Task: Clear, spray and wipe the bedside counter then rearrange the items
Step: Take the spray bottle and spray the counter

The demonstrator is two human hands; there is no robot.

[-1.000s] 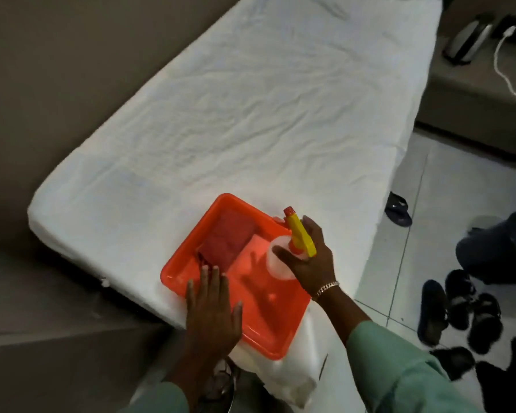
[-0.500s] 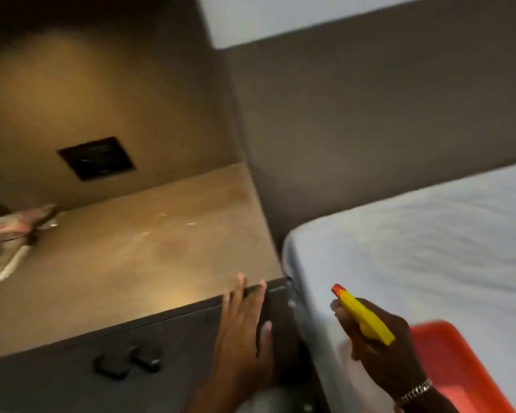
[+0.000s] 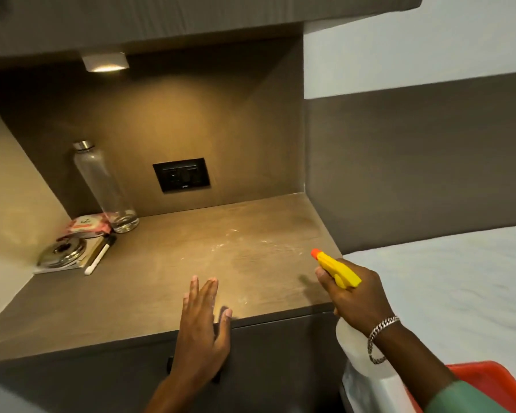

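The brown bedside counter point(image 3: 167, 263) fills the middle, with pale smears on its right half. My right hand point(image 3: 355, 299) grips a white spray bottle point(image 3: 367, 380) with a yellow trigger head and orange nozzle, pointed at the counter's right front corner. My left hand point(image 3: 201, 332) hovers flat over the front edge, fingers apart and holding nothing. At the back left stand a clear glass bottle point(image 3: 102, 186), a pink wipes pack point(image 3: 87, 226), a round metal lid point(image 3: 61, 253) on a notebook point(image 3: 93, 248), and a white pen point(image 3: 100, 254).
A black socket plate point(image 3: 181, 178) sits in the back wall, and a lamp point(image 3: 105, 61) glows under the overhead cabinet. Dark drawer fronts point(image 3: 72, 380) lie below the counter. The white bed point(image 3: 453, 281) is on the right, with an orange tray point(image 3: 486, 386) at its near corner.
I turned from the bed and tray to the counter. My right hand lifted the spray bottle out of the tray and brought it to the counter's right edge; my left hand left the tray.
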